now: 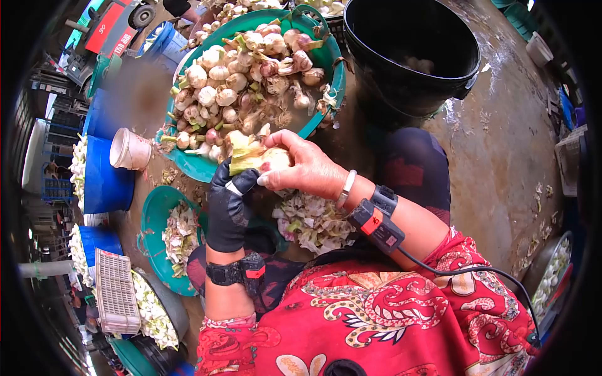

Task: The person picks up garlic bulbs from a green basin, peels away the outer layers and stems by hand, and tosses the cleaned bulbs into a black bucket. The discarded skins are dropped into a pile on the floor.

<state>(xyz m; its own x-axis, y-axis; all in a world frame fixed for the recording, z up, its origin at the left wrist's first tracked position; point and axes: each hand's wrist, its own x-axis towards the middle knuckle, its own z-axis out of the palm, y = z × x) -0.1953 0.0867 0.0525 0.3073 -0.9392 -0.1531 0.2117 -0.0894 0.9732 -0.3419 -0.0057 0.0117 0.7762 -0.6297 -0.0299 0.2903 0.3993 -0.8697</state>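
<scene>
In front of my body, both hands meet on one garlic bulb (276,159) with a thick yellowish-green stem and loose skin. My left hand (229,210), in a black glove with a white band on the thumb, grips the stem side. My bare right hand (308,168) has its fingers and thumb closed around the bulb's right side, touching the skin. Just beyond them is a wide green basin (342,78) heaped with unpeeled garlic bulbs (219,73). Beneath my hands lies a pile of garlic skins (313,219).
A large black bucket (407,94) with a few pale bulbs inside stands at the upper right. To the left are a green bowl (150,219) holding skins, a small whitish pail (132,149), blue tubs (110,175) and a plastic crate (117,291). Wet floor (495,169) extends right.
</scene>
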